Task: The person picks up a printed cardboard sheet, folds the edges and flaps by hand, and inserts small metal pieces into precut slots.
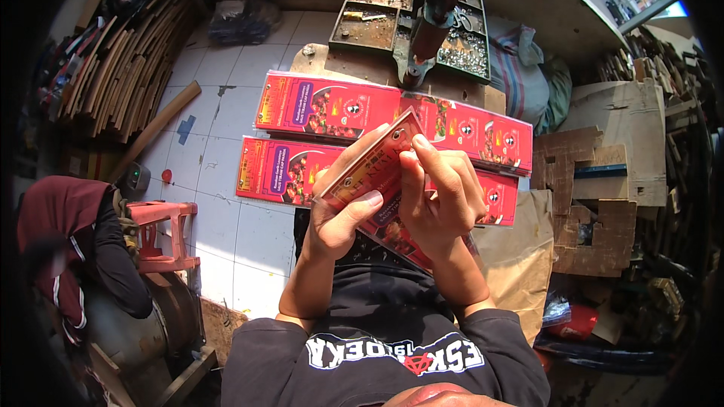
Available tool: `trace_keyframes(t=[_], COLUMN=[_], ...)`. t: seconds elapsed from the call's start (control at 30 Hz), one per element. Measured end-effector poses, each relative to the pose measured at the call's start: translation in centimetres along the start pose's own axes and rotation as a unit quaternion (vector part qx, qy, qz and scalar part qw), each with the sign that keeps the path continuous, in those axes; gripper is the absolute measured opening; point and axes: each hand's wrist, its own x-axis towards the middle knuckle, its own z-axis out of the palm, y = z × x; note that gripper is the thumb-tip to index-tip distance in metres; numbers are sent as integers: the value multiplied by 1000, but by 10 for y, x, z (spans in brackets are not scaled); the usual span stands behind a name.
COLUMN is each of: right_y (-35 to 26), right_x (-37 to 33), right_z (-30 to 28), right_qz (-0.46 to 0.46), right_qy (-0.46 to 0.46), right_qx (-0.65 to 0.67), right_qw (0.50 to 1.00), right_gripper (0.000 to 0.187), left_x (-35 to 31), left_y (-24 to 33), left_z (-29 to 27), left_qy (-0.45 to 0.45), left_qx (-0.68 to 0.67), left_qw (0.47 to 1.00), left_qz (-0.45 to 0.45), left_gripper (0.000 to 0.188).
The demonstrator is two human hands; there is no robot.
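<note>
A glossy red printed sheet (371, 164) is held up at a slant in front of my chest, its lower part hanging down between my forearms. Small round metal-looking rings show near both ends of its top strip. My left hand (337, 220) is closed around its left side, the thumb lying across the front. At the upper right edge, my right hand (446, 194) has its fingers curled and pinched against the sheet. Behind my hands lie a left stack of similar red sheets (324, 105) and a right stack (483, 136), with more rows nearer to me, partly hidden by my hands.
Beyond the stacks stands a dark hand press (431, 30) between compartment trays (371, 21) holding small metal pieces. Brown paper (520, 256) and cut boards (592, 203) lie to the right. Far left are stacked boards (113, 60), a red stool (167, 230) and another person's dark sleeve (117, 264).
</note>
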Motion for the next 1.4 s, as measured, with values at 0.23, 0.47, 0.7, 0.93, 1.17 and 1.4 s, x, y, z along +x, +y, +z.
trace_keyframes(t=[0.23,0.47,0.7,0.93,1.17,1.4], right_y=[-5,0,0,4,3,4], right_x=[-1,0,-2,-4,-5,-7], right_z=[-5,-2,-1,-2,-4,-3], right_qz=[65,-6,-23,5,22,-11], right_qy=[2,-2,-19,-19,0,2], right_qx=[38,-6,-16,36,1,-28], right_qw=[997,1000,999,999,1000,1000], right_gripper=[25,25,34,27,26,36], left_x=[-3,-5,-3,-2,-2,-2], left_y=[2,-1,-1,0,0,-1], left_z=[0,-8,1,2,1,3], left_qy=[26,-1,8,4,12,16], left_qx=[-5,27,30,-11,1,16], left_qw=[998,998,999,1000,998,999], left_qz=[-50,-60,-22,-28,-70,-47], left_gripper=[59,55,66,71,65,64])
